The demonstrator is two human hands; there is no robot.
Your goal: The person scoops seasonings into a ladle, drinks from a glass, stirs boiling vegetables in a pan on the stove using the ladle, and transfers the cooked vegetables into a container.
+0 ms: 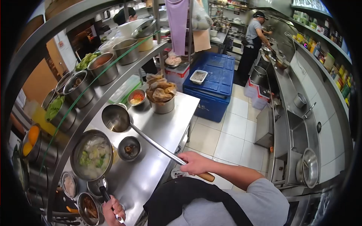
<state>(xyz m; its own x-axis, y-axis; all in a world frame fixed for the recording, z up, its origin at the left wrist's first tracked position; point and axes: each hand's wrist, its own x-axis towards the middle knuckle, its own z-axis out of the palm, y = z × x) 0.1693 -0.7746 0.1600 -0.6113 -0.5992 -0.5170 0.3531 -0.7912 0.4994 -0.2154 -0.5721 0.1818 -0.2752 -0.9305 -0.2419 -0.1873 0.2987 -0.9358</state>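
My right hand (195, 163) is closed around the long handle of a large metal ladle (116, 118), near its wooden end. The ladle's bowl hangs above the steel table, partly covering a pale rim behind it, and some liquid shows inside. My left hand (113, 211) grips the black handle of a pan (112, 160). Pale broth with green vegetables and light pieces fills the pan. Just right of it sits a small metal bowl (129, 148) with dark contents. Farther back is another bowl (136, 97) holding orange and pale bits.
A steel shelf (124, 64) bearing several metal pots overhangs the table's left side. A pot (163, 107) with brown, papery-looking contents stands at the far end. Beyond are a blue chest (211, 90) and a tiled floor. One person (254, 41) works at the far right counter.
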